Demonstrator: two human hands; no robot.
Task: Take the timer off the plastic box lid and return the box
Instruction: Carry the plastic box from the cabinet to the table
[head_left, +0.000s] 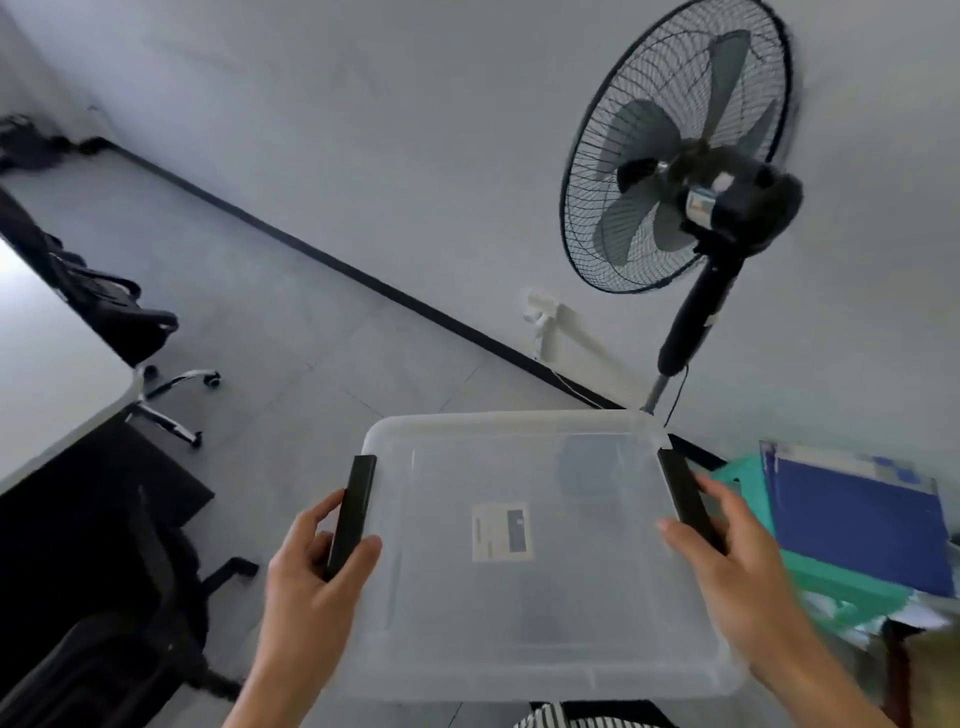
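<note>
A clear plastic box (545, 613) with its translucent lid on is held in the air in front of me, above the floor. My left hand (311, 571) grips the black latch (353, 514) on the box's left side. My right hand (727, 556) grips the black latch (685, 493) on its right side. A white label (503, 531) lies in the middle of the lid, and a bluish shape (587, 467) shows through it near the far right. No timer is in view on the lid.
A black standing fan (680, 171) rises close behind the box against the wall. A blue folder (857, 519) on a green stool (831, 577) sits at the right. A white table (47, 374) and black office chairs (130, 317) are at the left.
</note>
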